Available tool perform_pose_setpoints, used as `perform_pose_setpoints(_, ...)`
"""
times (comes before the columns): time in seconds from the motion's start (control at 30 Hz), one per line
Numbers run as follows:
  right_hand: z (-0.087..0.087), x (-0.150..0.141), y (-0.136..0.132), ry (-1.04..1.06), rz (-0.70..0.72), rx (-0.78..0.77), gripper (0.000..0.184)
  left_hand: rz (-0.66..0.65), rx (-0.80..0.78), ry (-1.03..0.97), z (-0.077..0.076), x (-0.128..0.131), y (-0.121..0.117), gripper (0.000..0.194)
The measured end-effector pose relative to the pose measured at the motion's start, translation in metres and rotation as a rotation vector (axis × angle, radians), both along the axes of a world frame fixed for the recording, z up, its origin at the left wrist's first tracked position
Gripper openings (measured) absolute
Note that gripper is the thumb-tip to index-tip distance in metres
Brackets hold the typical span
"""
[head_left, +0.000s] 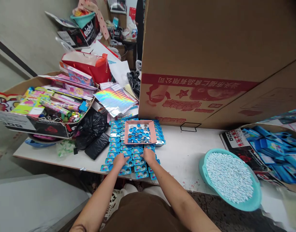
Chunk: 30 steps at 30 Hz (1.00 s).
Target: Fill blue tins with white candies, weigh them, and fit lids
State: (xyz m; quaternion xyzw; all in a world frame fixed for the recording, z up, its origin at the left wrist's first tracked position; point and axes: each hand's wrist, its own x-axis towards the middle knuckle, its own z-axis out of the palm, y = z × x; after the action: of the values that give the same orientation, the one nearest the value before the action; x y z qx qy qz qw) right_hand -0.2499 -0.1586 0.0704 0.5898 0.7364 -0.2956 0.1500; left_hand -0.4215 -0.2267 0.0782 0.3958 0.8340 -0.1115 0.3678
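Observation:
Small flat blue cases [114,140] lie in rows on the white tabletop, several with a round silver or blue spot at one end. My left hand [119,160] is closed over the front left rows, its thumb reaching right onto a case. Over the front right rows, my right hand [149,156] is curled with its fingertips down on the cases. Whatever either set of fingers pinches is hidden or too small to name. Just beyond both hands, a shallow pink box [152,132] rests on the cases, holding small round blue and silver discs [139,133].
A turquoise basin [203,167] of pale blue-white pieces stands right, beside a carton of blue packs [273,148]. Large cardboard boxes [198,48] wall off the back. On the left are a black plastic bag [92,127] and a carton of colourful packaging [46,125].

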Motion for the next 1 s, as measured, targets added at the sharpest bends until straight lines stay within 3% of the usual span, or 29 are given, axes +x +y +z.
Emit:
perform_pose_setpoints(0.43, 0.012, -0.008, 0.023, -0.080, 0.079, -0.092, 0.036, -0.160, -0.041, 0.118, 0.002, 0.001, 0.018, 0.040)
perform_pose_setpoints(1.0, -0.003, -0.007, 0.023, -0.130, 0.101, -0.140, 0.035, -0.073, -0.085, 0.053, -0.015, -0.001, 0.021, 0.037)
